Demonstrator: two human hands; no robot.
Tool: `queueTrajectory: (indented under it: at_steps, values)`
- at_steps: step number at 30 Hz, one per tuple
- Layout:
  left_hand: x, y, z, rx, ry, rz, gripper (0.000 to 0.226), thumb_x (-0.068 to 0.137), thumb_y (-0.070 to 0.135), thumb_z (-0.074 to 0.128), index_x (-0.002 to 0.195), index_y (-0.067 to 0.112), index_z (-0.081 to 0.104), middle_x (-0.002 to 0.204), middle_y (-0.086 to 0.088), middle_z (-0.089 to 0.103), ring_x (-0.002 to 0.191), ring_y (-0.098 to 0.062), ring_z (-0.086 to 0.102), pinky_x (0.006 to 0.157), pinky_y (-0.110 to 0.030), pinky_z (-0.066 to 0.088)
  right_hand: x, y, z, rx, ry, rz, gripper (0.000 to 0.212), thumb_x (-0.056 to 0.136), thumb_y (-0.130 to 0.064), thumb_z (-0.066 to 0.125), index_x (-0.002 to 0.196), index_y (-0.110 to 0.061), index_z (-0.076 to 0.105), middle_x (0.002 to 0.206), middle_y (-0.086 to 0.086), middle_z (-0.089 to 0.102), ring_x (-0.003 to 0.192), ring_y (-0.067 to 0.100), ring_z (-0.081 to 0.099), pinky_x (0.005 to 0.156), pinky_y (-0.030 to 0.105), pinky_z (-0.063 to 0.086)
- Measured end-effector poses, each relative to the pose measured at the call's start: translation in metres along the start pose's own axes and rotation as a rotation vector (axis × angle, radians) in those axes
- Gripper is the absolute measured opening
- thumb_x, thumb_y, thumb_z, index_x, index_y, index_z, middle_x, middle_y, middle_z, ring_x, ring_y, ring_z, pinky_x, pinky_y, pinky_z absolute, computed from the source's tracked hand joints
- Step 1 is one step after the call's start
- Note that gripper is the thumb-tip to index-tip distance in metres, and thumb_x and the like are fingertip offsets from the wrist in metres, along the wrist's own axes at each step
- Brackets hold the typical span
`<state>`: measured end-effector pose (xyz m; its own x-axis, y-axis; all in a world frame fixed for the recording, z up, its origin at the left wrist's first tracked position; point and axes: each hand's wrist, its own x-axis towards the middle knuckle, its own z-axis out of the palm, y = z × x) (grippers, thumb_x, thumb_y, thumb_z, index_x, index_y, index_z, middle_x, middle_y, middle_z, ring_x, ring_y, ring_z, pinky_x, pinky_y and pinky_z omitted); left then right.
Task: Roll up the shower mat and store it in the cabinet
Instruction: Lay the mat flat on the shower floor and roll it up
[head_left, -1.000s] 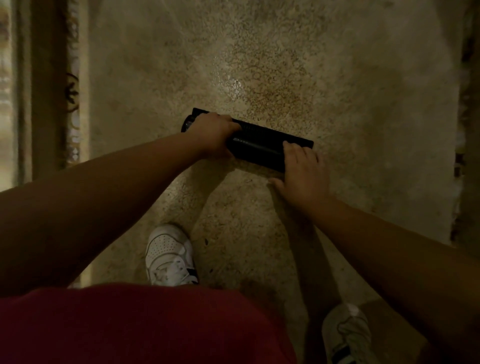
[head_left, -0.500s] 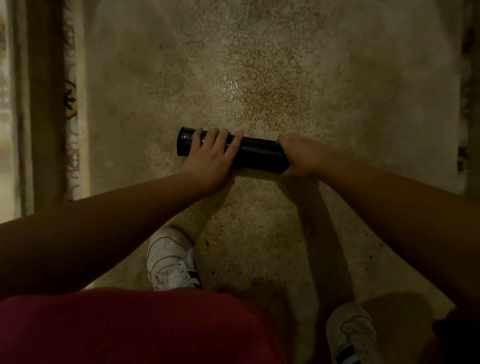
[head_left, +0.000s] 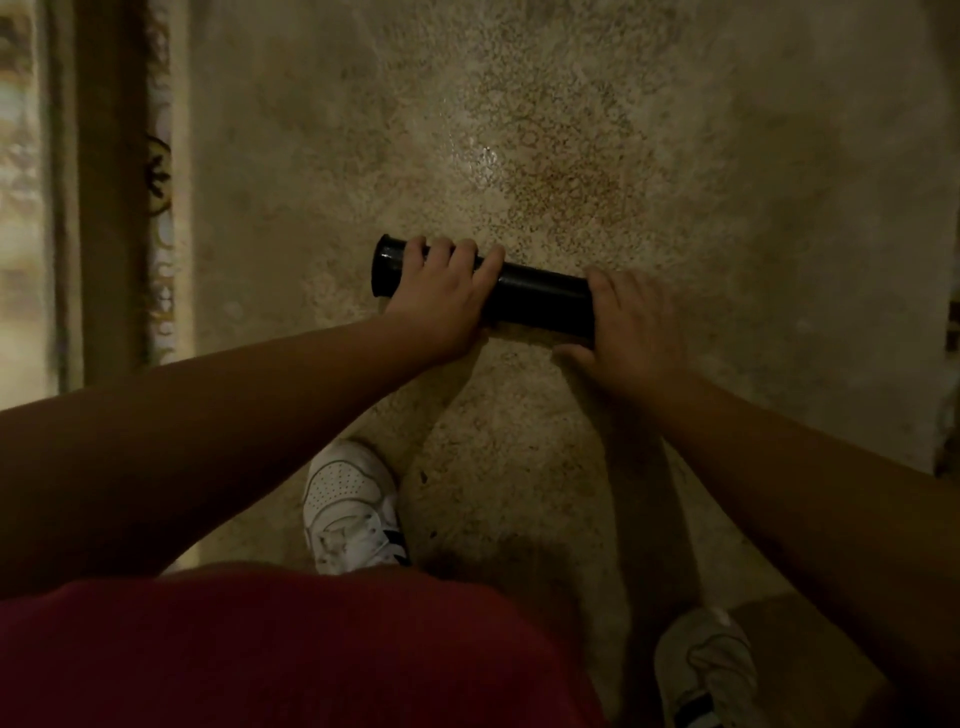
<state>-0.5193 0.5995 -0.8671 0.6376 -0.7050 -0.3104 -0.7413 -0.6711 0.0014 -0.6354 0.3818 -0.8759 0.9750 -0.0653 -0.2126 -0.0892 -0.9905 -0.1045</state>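
The black shower mat (head_left: 540, 297) lies on the speckled floor as a tight roll, its open end pointing left. My left hand (head_left: 441, 296) presses on the roll's left part, fingers curled over the top. My right hand (head_left: 631, 325) covers the right end, fingers over the top and thumb on the floor in front. No cabinet is in view.
The speckled stone floor (head_left: 571, 130) spreads all around the roll. A patterned strip and a dark frame (head_left: 104, 197) run down the left edge. My two white shoes (head_left: 353, 509) (head_left: 706, 670) stand below the hands, with my red shirt (head_left: 260, 654) at the bottom.
A second ago the mat still showed a flat textured flap; it is now a full tight roll. Both hands shifted along it, and the right hand now covers the right end.
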Motion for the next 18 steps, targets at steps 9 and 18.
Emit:
queueTrajectory:
  at_steps: [9, 18]
  values:
    - [0.013, -0.017, -0.001, -0.090, 0.072, 0.104, 0.091, 0.076, 0.060, 0.060, 0.145, 0.015, 0.022, 0.137, -0.018, 0.043, 0.122, -0.037, 0.042, 0.100, -0.059, 0.033, 0.036, 0.020, -0.012, 0.082, -0.080, -0.098, 0.063, 0.065, -0.057, 0.070, 0.113, -0.019, 0.053, 0.101, 0.006, 0.059, 0.085, 0.025, 0.057, 0.070, 0.036, 0.045]
    - [0.005, -0.071, -0.009, -0.053, -0.020, 0.038, 0.072, 0.078, 0.045, 0.067, 0.133, 0.008, 0.038, 0.120, -0.022, 0.053, 0.104, -0.041, 0.050, 0.085, -0.053, 0.045, 0.062, 0.035, -0.020, 0.168, -0.321, -0.075, 0.074, 0.054, -0.059, 0.069, 0.114, -0.019, 0.052, 0.105, 0.009, 0.051, 0.096, 0.029, 0.048, 0.075, 0.037, 0.041]
